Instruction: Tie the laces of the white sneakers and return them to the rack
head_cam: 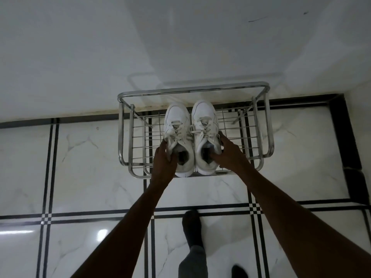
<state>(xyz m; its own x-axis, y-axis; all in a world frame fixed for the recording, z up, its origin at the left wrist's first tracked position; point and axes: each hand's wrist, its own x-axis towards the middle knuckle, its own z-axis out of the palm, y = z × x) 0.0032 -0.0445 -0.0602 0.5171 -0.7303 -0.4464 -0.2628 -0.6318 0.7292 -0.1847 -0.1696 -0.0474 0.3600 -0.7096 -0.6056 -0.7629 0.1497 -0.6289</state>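
Two white sneakers stand side by side, toes toward the wall, on the wire shelf of a chrome shoe rack (265,125). My left hand (163,159) grips the heel collar of the left sneaker (176,121), thumb inside the opening. My right hand (226,151) holds the right sneaker (203,117) the same way, fingers along its outer side. Laces cross both tongues; whether they are knotted is unclear.
The rack stands against a white wall (80,57) on a glossy white marble floor (90,167) with black inlay lines. My dark-socked foot (191,227) stands below the rack, and another dark foot (239,271) shows at the bottom edge.
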